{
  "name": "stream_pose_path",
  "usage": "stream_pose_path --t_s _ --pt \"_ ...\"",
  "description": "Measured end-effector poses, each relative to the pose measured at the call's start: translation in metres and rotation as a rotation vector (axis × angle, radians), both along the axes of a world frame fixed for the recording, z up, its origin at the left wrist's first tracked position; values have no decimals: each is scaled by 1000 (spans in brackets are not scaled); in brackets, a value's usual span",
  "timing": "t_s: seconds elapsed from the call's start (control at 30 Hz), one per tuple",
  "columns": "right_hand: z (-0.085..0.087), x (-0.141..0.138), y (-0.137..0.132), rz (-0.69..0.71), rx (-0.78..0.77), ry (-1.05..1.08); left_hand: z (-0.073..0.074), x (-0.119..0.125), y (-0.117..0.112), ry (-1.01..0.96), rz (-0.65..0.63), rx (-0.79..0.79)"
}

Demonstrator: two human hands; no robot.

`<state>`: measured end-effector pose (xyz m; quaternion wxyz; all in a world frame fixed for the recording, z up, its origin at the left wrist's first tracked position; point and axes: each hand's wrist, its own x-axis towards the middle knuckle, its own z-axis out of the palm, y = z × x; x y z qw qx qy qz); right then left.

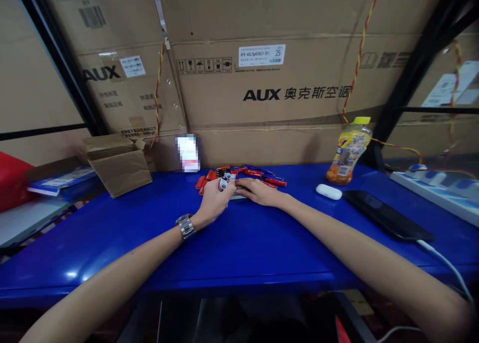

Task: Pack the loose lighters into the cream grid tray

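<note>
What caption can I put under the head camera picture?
Left hand and right hand close together by small red cylinders on a blue tabletop.

Two hands (215, 198) (262, 191), several red cylinders (276, 181) (exact count unclear), one wristwatch (185, 225), one bottle (350, 151).

Cylinders (276, 181) on table (243, 248); box (121, 168) left, bottle (350, 151) right, carton (299, 133) behind.

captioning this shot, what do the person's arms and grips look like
Left forearm and right forearm show no sleeve; left grip and right grip wear no glove. A silver metal link band circles the left wrist; the right wrist shows none.
</note>
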<state>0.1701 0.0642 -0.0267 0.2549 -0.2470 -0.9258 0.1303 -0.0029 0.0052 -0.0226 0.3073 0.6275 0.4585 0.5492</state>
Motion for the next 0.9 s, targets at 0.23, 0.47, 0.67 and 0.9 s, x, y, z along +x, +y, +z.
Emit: stream_pose_path --t_s 0.23,0.47,0.67,0.9 --pt "9 1 -10 -88 4 129 5 -1 -4 140 16 104" --pt "20 -11 -28 -24 -41 345 8 0 -8 333 -13 109" --pt "17 -17 -26 -80 -96 409 8 1 -13 408 14 166" --pt "19 -13 -14 -66 -295 716 10 -3 -8 348 151 473"
